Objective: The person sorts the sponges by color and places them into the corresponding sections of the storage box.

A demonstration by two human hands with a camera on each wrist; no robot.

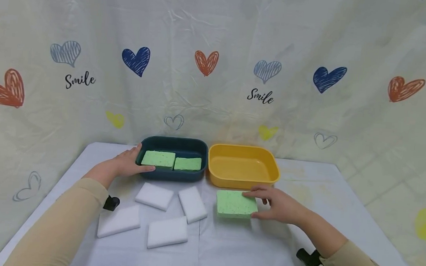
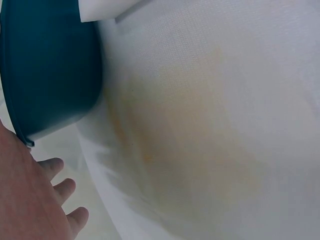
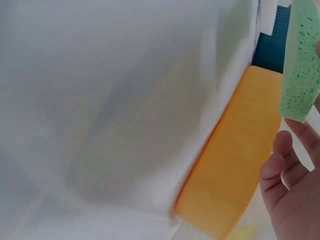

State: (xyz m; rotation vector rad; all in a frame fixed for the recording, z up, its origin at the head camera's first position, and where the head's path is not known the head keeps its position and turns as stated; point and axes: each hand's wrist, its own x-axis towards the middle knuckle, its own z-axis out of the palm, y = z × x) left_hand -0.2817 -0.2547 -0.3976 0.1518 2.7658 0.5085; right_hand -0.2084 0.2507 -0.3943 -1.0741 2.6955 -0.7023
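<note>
Your right hand is pinching a pale green, rectangular, speckled sponge block by its right end, the thumb pressing near the front corner and the fingertips gripping toward the back corner. In the right wrist view, two of that hand's fingertips are bending just beyond the sponge's end. The sponge is hanging right in front of a yellow, rounded rectangular tray, outside its walls.

Your left hand is spreading around the left end of a dark teal, rounded rectangular tray; its thumb is stretching along the front side and its fingers are reaching along the left side, extended rather than clenched.

Inside the teal tray, a larger green sponge and a smaller green sponge are lying side by side. The yellow tray is standing just to the right of the teal one.

Nearer you, four white, smooth-looking rectangular blocks are lying separately on the white tablecloth. Farther out, a pale backdrop sheet is hanging behind the table, showing hearts and the word "Smile".
</note>
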